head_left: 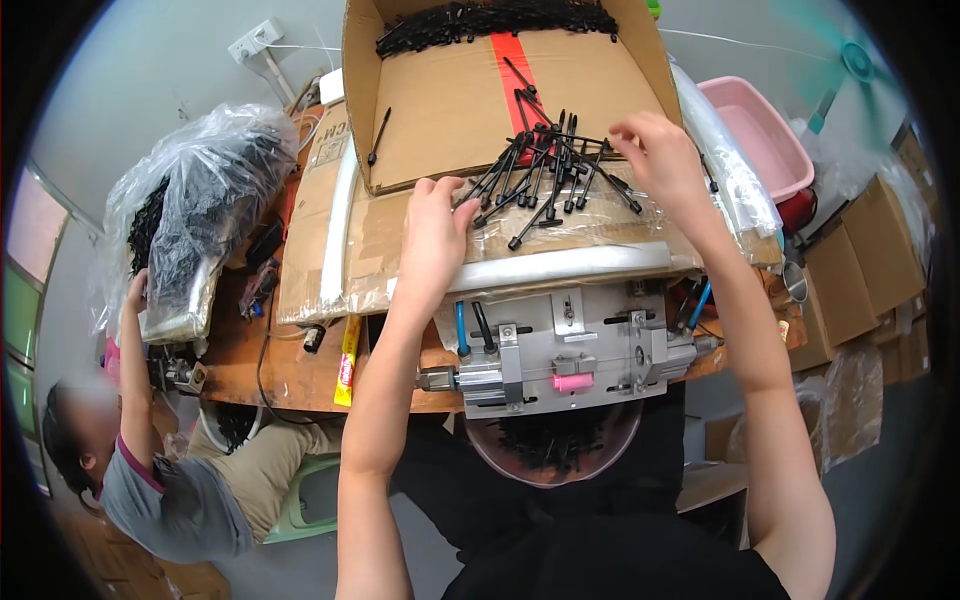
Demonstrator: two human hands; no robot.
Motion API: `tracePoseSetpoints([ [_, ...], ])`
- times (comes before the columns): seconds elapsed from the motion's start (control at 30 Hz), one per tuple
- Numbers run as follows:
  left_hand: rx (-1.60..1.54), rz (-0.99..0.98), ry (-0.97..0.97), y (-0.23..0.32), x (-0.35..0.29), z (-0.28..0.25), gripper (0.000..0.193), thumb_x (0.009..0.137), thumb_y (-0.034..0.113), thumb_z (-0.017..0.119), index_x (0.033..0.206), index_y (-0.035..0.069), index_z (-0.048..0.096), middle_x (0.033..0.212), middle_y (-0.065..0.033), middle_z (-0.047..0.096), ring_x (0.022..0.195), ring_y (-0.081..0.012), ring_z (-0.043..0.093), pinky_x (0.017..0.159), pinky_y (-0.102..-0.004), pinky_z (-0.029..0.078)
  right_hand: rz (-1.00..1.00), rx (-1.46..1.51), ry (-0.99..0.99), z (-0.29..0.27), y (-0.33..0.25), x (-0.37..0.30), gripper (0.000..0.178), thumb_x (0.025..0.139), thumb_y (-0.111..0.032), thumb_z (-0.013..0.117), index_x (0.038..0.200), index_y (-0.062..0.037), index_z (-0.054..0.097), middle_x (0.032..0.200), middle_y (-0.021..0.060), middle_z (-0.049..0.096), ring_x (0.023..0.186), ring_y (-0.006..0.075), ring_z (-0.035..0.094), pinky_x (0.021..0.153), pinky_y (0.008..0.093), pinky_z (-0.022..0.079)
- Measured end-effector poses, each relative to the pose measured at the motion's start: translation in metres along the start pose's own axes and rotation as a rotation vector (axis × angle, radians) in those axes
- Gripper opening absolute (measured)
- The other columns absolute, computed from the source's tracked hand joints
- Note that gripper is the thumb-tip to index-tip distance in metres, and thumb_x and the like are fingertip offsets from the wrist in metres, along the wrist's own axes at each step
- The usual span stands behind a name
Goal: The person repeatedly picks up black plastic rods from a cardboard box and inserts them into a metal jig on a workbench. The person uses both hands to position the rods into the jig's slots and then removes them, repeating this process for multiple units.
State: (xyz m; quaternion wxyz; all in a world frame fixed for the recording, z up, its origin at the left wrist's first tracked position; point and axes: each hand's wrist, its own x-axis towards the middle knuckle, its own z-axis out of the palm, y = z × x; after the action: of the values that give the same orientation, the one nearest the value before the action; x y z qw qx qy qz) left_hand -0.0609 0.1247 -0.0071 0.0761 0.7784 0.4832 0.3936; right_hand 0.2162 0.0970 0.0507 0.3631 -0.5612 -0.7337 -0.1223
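A loose pile of black rod-like plastic parts with small thicker heads (540, 175) lies on the tape-covered cardboard in front of the open box (430, 100). At the pile's left edge is my left hand (432, 235), thumb and forefinger apart, close to the end of one rod. My right hand (660, 160) hovers at the right edge, its fingers bent and somewhat apart, the tips beside a rod's head. Whether either hand touches a rod is hard to tell. Below stands a metal fixture (565, 350) with clamps and a small pink cylinder (573, 382).
A bowl (480, 450) of black parts sits beneath the fixture. Left, a co-worker (180, 500) reaches to a plastic bag (215, 180) of black parts. A yellow packet (348, 360) lies on the bench; a pink basin (760, 135) and a fan (856, 60) stand right.
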Motion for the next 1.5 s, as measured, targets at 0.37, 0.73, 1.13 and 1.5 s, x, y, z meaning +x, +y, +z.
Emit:
tracePoseSetpoints([
  [0.37,0.224,0.094,0.09,0.033,-0.008,-0.031,0.029,0.084,-0.006,0.055,0.112,0.004,0.057,0.104,-0.0161,0.056,0.102,-0.0343,0.055,0.086,-0.0418,0.047,-0.01,-0.122,-0.282,0.03,0.017,0.036,0.01,0.079,-0.004,0.069,0.086,0.0018,0.063,0.088,0.0202,0.065,0.088,0.0377,0.063,0.076,0.0444,0.049],
  [0.73,-0.076,0.164,0.118,0.051,-0.017,-0.048,0.016,0.084,-0.005,0.06,0.099,0.001,0.061,0.089,-0.0137,0.06,0.076,-0.0291,0.061,0.069,-0.0368,0.049,0.05,0.239,0.061,0.005,0.027,0.049,0.018,0.09,-0.013,0.063,0.105,-0.0021,0.063,0.086,0.0105,0.071,0.076,0.0166,0.066,0.072,0.0292,0.052],
  [1.13,0.001,0.145,-0.124,0.12,-0.201,-0.011,0.075,0.069,-0.008,0.074,0.137,-0.005,0.045,0.09,-0.0113,0.053,0.081,-0.0263,0.053,0.073,-0.0364,0.046,0.39,1.248,0.184,-0.083,-0.023,-0.117,0.026,0.096,-0.01,0.059,0.115,0.0066,0.059,0.095,0.0069,0.061,0.087,0.0113,0.056,0.077,0.0242,0.045],
  [1.5,0.14,0.132,-0.32,0.128,-0.227,0.029,0.069,0.078,0.001,0.069,0.14,-0.007,0.039,0.096,-0.0122,0.051,0.087,-0.0267,0.052,0.08,-0.0378,0.045,0.366,1.193,0.303,-0.099,-0.053,-0.178,0.026,0.096,-0.013,0.06,0.114,0.0048,0.056,0.095,0.0173,0.066,0.08,0.0176,0.062,0.072,0.0287,0.051],
])
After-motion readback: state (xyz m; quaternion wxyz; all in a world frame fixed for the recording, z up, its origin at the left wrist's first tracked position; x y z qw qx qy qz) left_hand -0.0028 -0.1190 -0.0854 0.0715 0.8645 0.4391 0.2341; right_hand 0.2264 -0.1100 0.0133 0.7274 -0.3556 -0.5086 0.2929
